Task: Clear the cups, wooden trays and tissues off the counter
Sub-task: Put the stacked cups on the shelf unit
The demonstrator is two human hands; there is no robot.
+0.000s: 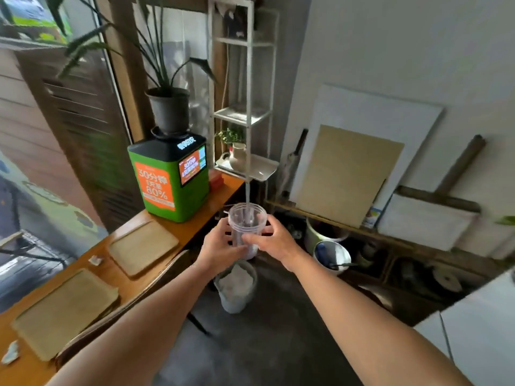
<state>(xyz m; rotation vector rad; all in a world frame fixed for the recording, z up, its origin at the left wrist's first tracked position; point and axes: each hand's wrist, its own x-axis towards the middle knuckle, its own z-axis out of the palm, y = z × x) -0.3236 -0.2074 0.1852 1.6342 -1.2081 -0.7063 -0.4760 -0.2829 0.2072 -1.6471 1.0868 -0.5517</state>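
Both bare arms stretch forward and converge on a clear cup (246, 222), which they hold upright between them. The left hand (220, 247) grips the cup's left side, its fingers curled round the far wall and its thumb lying against the near side, low down. The right hand (274, 240) holds the cup's right side, with fingers wrapped up near the rim and the thumb laid across the front of the cup. The two thumbs come close together on the near side of the cup. Both wrists are roughly straight, with the forearms uncovered
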